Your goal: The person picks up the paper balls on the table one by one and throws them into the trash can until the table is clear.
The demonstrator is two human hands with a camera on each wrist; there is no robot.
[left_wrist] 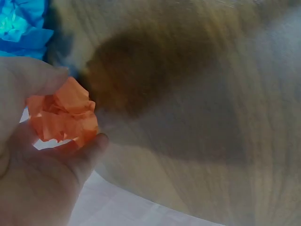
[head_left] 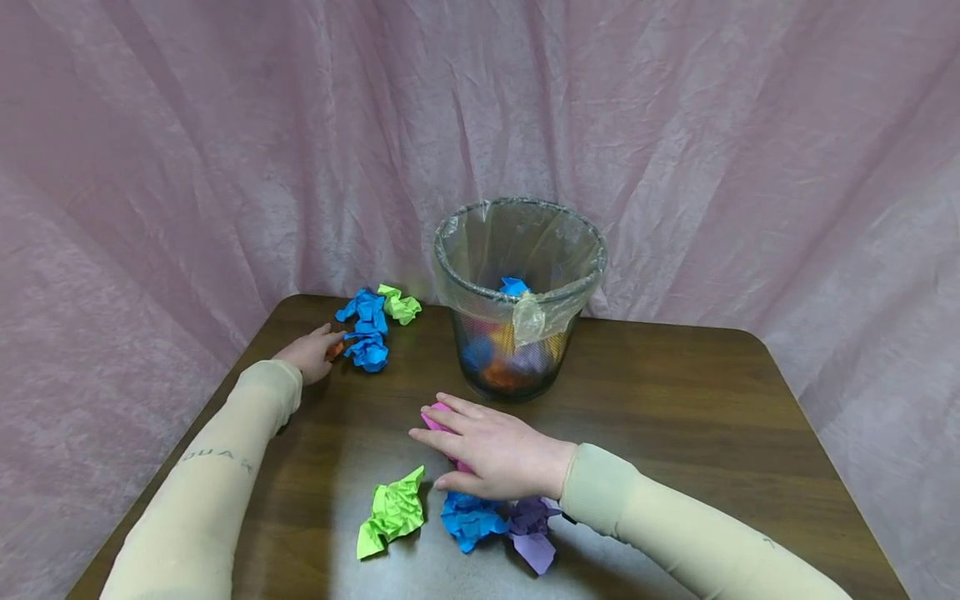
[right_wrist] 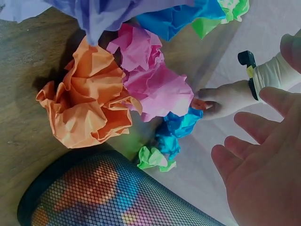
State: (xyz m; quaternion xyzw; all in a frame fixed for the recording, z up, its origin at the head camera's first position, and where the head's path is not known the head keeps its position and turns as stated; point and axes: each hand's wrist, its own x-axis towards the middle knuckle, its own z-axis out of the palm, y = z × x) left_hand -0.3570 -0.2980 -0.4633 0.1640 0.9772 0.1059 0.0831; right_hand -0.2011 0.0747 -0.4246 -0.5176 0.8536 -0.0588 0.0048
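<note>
At the table's left edge my left hand [head_left: 306,353] grips a crumpled orange paper ball [left_wrist: 63,115] between thumb and fingers. Just beyond it lie two crumpled blue papers [head_left: 367,312] and a green one [head_left: 400,306]. My right hand [head_left: 495,450], fingers straight and spread, hovers above a crumpled pink paper [right_wrist: 155,82] and holds nothing. Beside the pink paper sits another orange ball [right_wrist: 91,106], which the right hand hides in the head view. Nearer the front are a green paper [head_left: 393,510], a blue paper [head_left: 471,521] and a purple paper [head_left: 534,537].
A mesh wastebasket [head_left: 521,202] with a clear plastic liner stands at the back centre, several coloured paper balls inside. Its liner knot [head_left: 529,317] hangs over the front rim. Behind the brown wooden table [head_left: 675,400] hangs a pink curtain [head_left: 675,125].
</note>
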